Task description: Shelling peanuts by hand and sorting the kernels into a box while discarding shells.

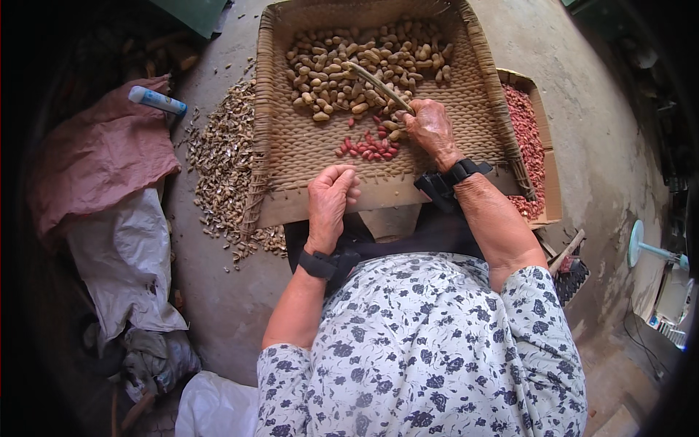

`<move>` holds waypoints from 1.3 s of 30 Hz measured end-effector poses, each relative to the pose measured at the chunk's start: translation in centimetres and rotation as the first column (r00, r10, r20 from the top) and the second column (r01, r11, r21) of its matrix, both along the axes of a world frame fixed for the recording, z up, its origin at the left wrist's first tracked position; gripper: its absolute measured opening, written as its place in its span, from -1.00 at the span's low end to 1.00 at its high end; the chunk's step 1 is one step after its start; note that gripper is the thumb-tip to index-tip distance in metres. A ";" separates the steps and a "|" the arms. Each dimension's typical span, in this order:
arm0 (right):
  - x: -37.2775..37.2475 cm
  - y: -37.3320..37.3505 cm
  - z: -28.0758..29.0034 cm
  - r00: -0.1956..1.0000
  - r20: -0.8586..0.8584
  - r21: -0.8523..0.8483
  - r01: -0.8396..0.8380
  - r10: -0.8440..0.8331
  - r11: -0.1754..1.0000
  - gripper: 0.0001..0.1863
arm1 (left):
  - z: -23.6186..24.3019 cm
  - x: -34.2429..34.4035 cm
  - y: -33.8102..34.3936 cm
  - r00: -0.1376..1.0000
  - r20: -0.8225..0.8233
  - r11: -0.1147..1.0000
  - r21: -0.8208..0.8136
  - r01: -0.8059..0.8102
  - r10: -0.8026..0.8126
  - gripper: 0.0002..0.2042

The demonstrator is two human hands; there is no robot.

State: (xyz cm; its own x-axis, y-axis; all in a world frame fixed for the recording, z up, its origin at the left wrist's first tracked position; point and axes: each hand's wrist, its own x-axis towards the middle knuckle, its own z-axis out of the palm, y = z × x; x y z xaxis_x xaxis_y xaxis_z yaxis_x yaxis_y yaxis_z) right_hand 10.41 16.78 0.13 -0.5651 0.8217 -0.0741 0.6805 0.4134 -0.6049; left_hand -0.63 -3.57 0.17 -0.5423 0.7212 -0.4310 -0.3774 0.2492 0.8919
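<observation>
A woven tray (291,149) lies across my dark-trousered legs, with unshelled peanuts (324,65) heaped at its far end and several red kernels (368,150) loose nearer me. My right hand (429,127) grips a slender wooden stick or bamboo tool (378,83), which slants forward over the unshelled nuts. At the tray's near edge, left of the kernels, my left hand (331,197) has its fingers curled closed; whatever they may hold is hidden.
Broken shells (218,160) cover the floor left of the tray. A cardboard box (553,189) of red kernels (529,138) stands right. Sacks (109,255) and a blue-white cylinder (156,100) lie left. A pale blue fan-like object (635,240) is far right.
</observation>
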 end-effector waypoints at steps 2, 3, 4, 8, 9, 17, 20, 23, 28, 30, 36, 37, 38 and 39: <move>-0.7 -0.3 0.1 0.999 0.035 -0.050 0.040 -0.038 0.998 -0.75 | 0.4 -0.1 0.4 1.000 -0.008 1.000 0.022 -0.003 0.003 -0.86; -0.9 -0.4 0.2 0.997 0.054 -0.075 0.061 -0.057 0.995 -0.73 | 0.6 -0.2 0.6 1.000 -0.020 0.999 0.039 0.003 -0.002 -0.86; -0.8 -0.4 -0.1 0.997 0.055 -0.066 0.059 -0.055 0.996 -0.73 | 0.7 -0.3 0.9 0.999 -0.030 0.998 0.058 0.011 -0.009 -0.86; -0.8 -0.4 -1.5 1.000 0.015 0.056 0.022 -0.023 0.998 -0.76 | 1.2 -0.4 1.9 1.000 -0.011 0.996 0.082 0.021 -0.020 -0.85; -0.6 -0.3 -1.7 0.999 -0.019 0.039 0.026 -0.025 0.999 -0.76 | 1.4 -0.4 2.2 1.000 -0.013 0.995 0.096 0.026 -0.025 -0.85; 0.8 -4.8 3.3 0.933 -0.352 -0.115 -0.126 0.079 0.985 -0.84 | 2.7 1.0 4.0 0.998 -0.060 0.983 0.180 -0.021 0.033 -0.82; 1.1 -6.5 4.5 0.905 -0.413 -0.131 -0.174 0.106 0.976 -0.86 | 3.1 1.8 3.8 1.000 0.014 0.970 0.243 -0.020 0.017 -0.81; 1.6 -7.1 4.0 0.857 -0.458 0.029 -0.251 0.235 0.968 -0.83 | 3.7 2.4 3.4 0.998 0.053 0.954 0.301 -0.002 -0.014 -0.82; 2.2 -7.9 5.3 0.808 -0.570 -0.057 -0.225 0.153 0.973 -0.79 | 4.9 2.7 3.0 0.981 0.194 0.940 0.330 -0.080 0.015 -0.83; 2.3 -7.9 5.7 0.795 -0.599 -0.109 -0.197 0.094 0.974 -0.77 | 5.6 2.8 2.8 0.983 0.181 0.951 0.305 -0.040 -0.016 -0.83; 2.6 -7.5 7.6 0.810 -0.531 -0.002 -0.294 0.248 0.956 -0.76 | 7.5 1.7 2.7 0.988 0.131 0.966 0.254 0.046 -0.082 -0.82; 2.5 -7.4 8.5 0.797 -0.570 -0.052 -0.278 0.200 0.959 -0.76 | 8.0 1.4 2.8 0.982 0.176 0.961 0.275 0.024 -0.074 -0.82; 2.5 -7.3 9.6 0.782 -0.605 -0.102 -0.264 0.150 0.959 -0.75 | 8.5 1.2 2.9 0.976 0.211 0.956 0.295 -0.012 -0.053 -0.82; 2.6 -7.2 10.3 0.765 -0.636 -0.154 -0.252 0.099 0.955 -0.73 | 9.1 0.9 2.9 0.968 0.248 0.949 0.313 -0.048 -0.032 -0.82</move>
State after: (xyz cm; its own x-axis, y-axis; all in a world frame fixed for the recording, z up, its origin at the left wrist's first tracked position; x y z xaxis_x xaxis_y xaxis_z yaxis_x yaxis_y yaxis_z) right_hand 12.97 9.63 10.41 -0.6834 0.7082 0.1772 0.0578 0.2945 -0.9539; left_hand 0.31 -0.71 9.25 -0.4544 0.8374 -0.3039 -0.5962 -0.0324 0.8022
